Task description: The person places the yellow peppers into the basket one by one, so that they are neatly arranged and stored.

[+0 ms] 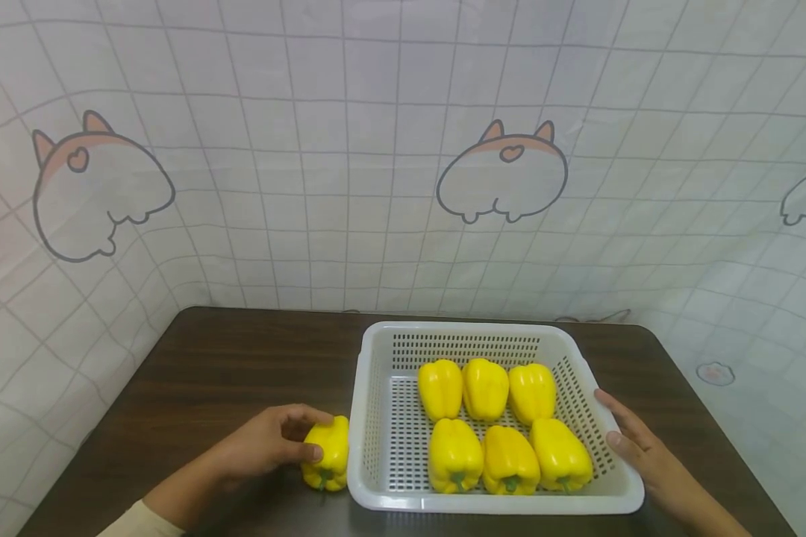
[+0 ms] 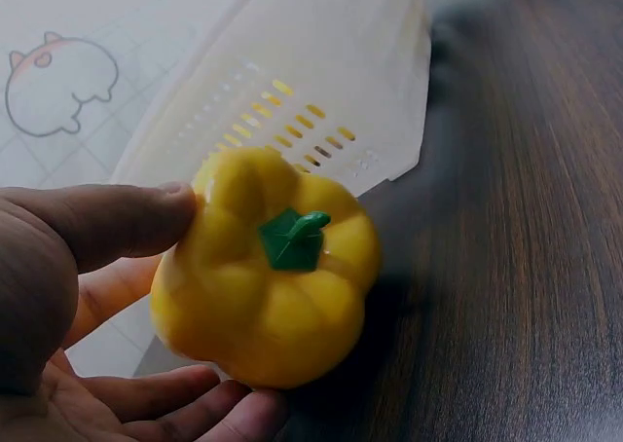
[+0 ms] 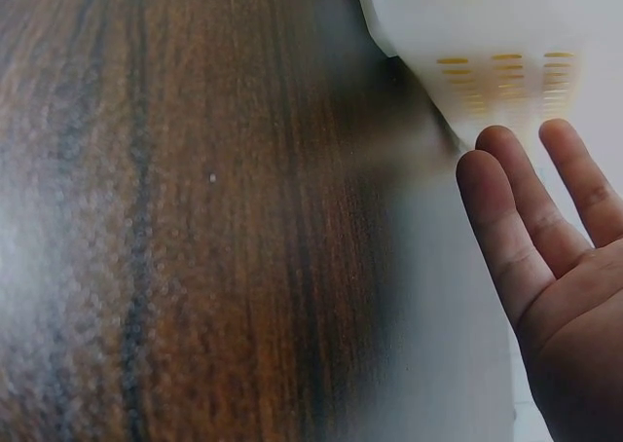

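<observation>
My left hand point(image 1: 269, 441) grips a yellow bell pepper point(image 1: 330, 453) just left of the white plastic basket point(image 1: 357, 477). In the left wrist view, the thumb presses one side of the pepper point(image 2: 263, 296), fingers curve beneath it, and its green stem faces the camera. Inside the basket, several yellow bell peppers point(image 1: 457, 455) lie in two rows toward the right, with bare slotted floor at the left. At the basket's right rim is my right hand point(image 1: 651, 456), its fingers extended along the outer wall. The right wrist view shows those straight fingers point(image 3: 506, 218) near the slotted side.
The dark wood-grain table point(image 1: 255, 358) extends on both sides of the basket. Behind it hangs a white gridded cloth point(image 1: 349, 224) with cartoon animal drawings. A thin cord point(image 1: 607, 318) lies along the table's back edge at the right.
</observation>
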A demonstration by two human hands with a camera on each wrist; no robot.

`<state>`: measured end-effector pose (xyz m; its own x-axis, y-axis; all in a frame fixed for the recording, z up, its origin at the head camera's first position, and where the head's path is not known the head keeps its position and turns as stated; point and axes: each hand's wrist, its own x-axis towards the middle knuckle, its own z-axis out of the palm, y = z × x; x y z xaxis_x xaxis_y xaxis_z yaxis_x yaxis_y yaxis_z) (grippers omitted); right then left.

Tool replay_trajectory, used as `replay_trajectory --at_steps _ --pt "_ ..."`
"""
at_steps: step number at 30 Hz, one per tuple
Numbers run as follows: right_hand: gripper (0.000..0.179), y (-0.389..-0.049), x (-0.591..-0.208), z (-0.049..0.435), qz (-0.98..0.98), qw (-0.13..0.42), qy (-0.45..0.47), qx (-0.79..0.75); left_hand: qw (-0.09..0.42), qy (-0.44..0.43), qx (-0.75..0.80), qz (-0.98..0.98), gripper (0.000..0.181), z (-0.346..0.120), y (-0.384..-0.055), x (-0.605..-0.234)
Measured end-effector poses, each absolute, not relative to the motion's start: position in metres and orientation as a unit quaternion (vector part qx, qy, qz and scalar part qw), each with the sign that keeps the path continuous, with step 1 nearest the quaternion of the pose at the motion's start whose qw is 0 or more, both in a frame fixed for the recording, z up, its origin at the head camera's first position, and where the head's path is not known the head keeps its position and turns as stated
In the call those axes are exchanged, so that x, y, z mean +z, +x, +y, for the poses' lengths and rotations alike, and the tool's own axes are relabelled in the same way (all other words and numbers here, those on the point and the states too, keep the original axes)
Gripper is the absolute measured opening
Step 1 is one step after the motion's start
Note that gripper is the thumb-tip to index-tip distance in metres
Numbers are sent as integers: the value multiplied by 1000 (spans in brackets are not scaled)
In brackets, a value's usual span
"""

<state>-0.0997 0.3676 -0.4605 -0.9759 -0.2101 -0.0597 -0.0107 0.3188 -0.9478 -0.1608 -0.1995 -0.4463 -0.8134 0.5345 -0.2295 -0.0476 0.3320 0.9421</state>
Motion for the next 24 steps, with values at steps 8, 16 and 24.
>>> replay_trajectory --at_steps 8,16,24 --pt "60 -99 -461 368 805 86 -81 -581 246 173 527 795 57 -197 -160 -449" --pt "60 -98 -461 369 803 82 -82 -585 223 181 501 817 55 -196 -160 -453" --pt "60 -98 -463 368 797 82 -83 -592 181 161 487 839 56 -202 -158 -449"
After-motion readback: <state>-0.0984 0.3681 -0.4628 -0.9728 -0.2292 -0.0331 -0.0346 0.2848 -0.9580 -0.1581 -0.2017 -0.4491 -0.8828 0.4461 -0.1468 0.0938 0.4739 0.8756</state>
